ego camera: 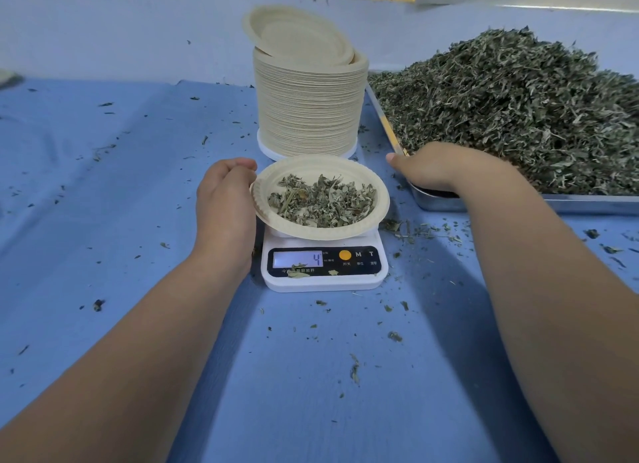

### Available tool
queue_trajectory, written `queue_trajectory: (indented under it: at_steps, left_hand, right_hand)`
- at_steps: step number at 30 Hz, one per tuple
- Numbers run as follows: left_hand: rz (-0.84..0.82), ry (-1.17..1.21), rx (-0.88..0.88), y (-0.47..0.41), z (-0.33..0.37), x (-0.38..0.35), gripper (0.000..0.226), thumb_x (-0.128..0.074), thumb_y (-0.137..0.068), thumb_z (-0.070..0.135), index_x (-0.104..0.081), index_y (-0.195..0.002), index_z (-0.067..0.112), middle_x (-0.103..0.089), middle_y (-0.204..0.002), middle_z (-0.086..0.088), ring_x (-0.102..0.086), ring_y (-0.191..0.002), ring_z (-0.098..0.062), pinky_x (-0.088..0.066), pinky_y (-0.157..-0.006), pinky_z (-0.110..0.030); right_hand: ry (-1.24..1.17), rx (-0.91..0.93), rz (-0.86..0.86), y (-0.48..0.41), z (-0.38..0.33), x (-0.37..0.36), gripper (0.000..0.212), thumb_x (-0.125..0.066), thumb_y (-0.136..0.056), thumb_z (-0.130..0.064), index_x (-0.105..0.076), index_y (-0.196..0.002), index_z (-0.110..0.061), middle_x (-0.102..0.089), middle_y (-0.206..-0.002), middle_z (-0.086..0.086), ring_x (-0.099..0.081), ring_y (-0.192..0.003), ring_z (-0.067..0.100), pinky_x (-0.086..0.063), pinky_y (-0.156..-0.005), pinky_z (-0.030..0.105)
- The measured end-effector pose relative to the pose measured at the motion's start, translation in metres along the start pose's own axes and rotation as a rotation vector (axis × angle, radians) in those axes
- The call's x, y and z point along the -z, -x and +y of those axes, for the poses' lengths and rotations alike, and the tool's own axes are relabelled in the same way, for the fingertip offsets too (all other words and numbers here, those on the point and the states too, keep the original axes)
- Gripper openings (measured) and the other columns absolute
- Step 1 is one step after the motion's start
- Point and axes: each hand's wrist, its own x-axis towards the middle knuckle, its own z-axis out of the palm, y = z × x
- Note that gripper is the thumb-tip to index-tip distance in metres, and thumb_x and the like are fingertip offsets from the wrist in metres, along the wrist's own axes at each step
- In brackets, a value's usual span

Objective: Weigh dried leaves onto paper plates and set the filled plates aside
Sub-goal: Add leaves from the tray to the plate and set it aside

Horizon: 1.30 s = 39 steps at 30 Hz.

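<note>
A cream paper plate [349,172] holding a small heap of dried leaves [321,199] sits tilted over a white kitchen scale [323,276], whose display reads 4. My left hand [224,203] grips the plate's left rim with curled fingers. My right hand [446,167] rests on the near left corner of a metal tray [587,203], fingers curled down into the big pile of dried leaves [518,109]; whether it holds any leaves is hidden.
A tall stack of paper plates [307,99] stands just behind the scale, its top plate tilted. Blue cloth [121,186] covers the table, with leaf crumbs scattered around the scale and to its right. A wall runs along the back.
</note>
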Motion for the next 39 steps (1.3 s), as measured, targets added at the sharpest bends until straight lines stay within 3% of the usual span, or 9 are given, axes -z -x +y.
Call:
queue_trajectory:
  at_steps: [2,4,7,14,19,22,26,31,39]
  left_hand:
    - [0.0,0.0,-0.009,0.0,0.0,0.0,0.038,-0.049,-0.069,0.027,-0.073,-0.097,0.024,-0.065,-0.092,0.005,-0.062,-0.083,-0.015,-0.052,-0.08,-0.038]
    - [-0.002,0.007,-0.006,0.0,0.0,0.001,0.038,-0.049,-0.069,0.028,-0.073,-0.097,0.023,-0.062,-0.087,0.007,-0.06,-0.081,-0.015,-0.051,-0.079,-0.038]
    - [-0.002,0.008,0.0,0.0,0.0,0.001,0.039,-0.048,-0.068,0.029,-0.074,-0.097,0.023,-0.06,-0.082,0.008,-0.058,-0.079,-0.015,-0.05,-0.079,-0.038]
    - [-0.001,-0.005,0.005,0.001,0.001,0.001,0.039,-0.048,-0.069,0.03,-0.074,-0.097,0.024,-0.063,-0.086,0.005,-0.061,-0.082,-0.017,-0.052,-0.082,-0.041]
    - [-0.008,-0.006,0.011,0.003,0.001,0.0,0.037,-0.048,-0.069,0.029,-0.074,-0.096,0.024,-0.065,-0.089,0.002,-0.063,-0.082,-0.018,-0.052,-0.078,-0.043]
    - [-0.009,0.001,0.017,0.005,0.003,0.0,0.036,-0.048,-0.068,0.029,-0.073,-0.095,0.024,-0.065,-0.089,0.002,-0.062,-0.082,-0.019,-0.051,-0.077,-0.043]
    - [-0.007,-0.005,0.027,0.006,0.005,0.001,0.035,-0.049,-0.069,0.03,-0.074,-0.093,0.025,-0.066,-0.091,0.002,-0.065,-0.087,-0.021,-0.056,-0.09,-0.052]
    - [-0.005,-0.018,0.01,0.009,0.007,0.001,0.036,-0.049,-0.071,0.031,-0.073,-0.096,0.023,-0.066,-0.094,0.001,-0.068,-0.096,-0.024,-0.056,-0.097,-0.055]
    - [-0.004,-0.014,0.02,0.012,0.009,0.0,0.037,-0.049,-0.07,0.032,-0.072,-0.098,0.023,-0.068,-0.112,-0.008,-0.068,-0.109,-0.03,-0.054,-0.1,-0.057]
  right_hand:
    - [0.003,-0.003,0.032,0.002,0.001,0.002,0.079,-0.034,-0.099,-0.068,-0.047,-0.146,-0.005,-0.047,-0.149,0.018,-0.05,-0.129,0.038,-0.041,-0.102,0.045]
    - [-0.011,0.015,0.063,0.003,0.002,0.005,0.065,-0.038,-0.101,-0.063,-0.064,-0.11,-0.004,-0.064,-0.103,0.018,-0.061,-0.087,0.032,-0.046,-0.076,0.037]
    - [-0.054,-0.005,0.151,0.001,0.006,0.015,0.051,-0.048,-0.102,-0.046,-0.049,-0.068,-0.009,-0.048,-0.066,0.009,-0.043,-0.055,0.023,-0.035,-0.053,0.029]
    - [-0.173,0.031,0.27,0.005,0.008,0.02,0.034,-0.047,-0.095,-0.025,-0.039,-0.064,-0.013,-0.041,-0.064,0.007,-0.035,-0.057,0.022,-0.031,-0.054,0.029]
    - [-0.577,0.303,0.468,0.024,-0.027,0.026,0.032,-0.049,-0.091,-0.027,-0.042,-0.06,-0.021,-0.04,-0.053,-0.006,-0.034,-0.053,0.014,-0.028,-0.054,0.026]
    - [-0.602,0.486,0.53,0.041,-0.06,0.017,0.04,-0.048,-0.095,-0.027,-0.04,-0.056,-0.02,-0.041,-0.042,-0.016,-0.03,-0.041,0.004,-0.026,-0.046,0.027]
    - [-0.467,0.674,0.419,0.054,-0.089,-0.01,0.03,-0.045,-0.103,-0.039,-0.065,-0.09,-0.021,-0.066,-0.077,-0.009,-0.054,-0.06,0.005,-0.044,-0.057,0.027]
    - [-0.342,0.746,0.306,0.052,-0.094,-0.02,0.032,-0.047,-0.103,-0.043,-0.062,-0.097,-0.016,-0.061,-0.079,-0.006,-0.055,-0.075,0.011,-0.04,-0.065,0.03]
    - [-0.228,0.779,0.219,0.06,-0.089,0.003,0.034,-0.057,-0.099,-0.041,-0.07,-0.085,-0.013,-0.054,-0.062,-0.007,-0.044,-0.054,0.003,-0.034,-0.053,0.02]
